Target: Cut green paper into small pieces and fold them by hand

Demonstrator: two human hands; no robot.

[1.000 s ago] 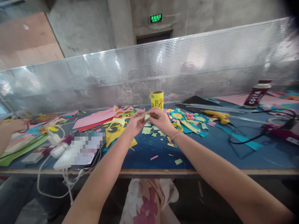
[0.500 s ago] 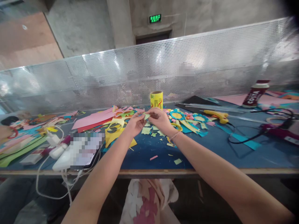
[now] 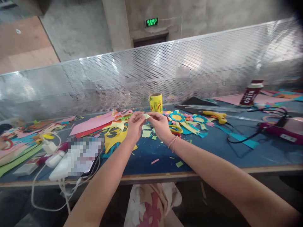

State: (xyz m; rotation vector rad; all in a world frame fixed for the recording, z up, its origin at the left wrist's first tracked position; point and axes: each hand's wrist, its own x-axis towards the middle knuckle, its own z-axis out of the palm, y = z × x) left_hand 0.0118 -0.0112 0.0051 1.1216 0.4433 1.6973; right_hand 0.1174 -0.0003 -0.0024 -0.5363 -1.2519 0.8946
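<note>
Pale green paper scrap (image 3: 146,116) is being pinched from both ends by left hand (image 3: 134,125) and right hand (image 3: 161,126), hovering at six o'clock from the yellow roll (image 3: 156,103), apparently being folded, calling for steady, matched fingertip pressure next.

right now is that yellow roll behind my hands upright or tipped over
Upright: the yellow roll stands on end on the blue table, its round open top facing up.
</note>
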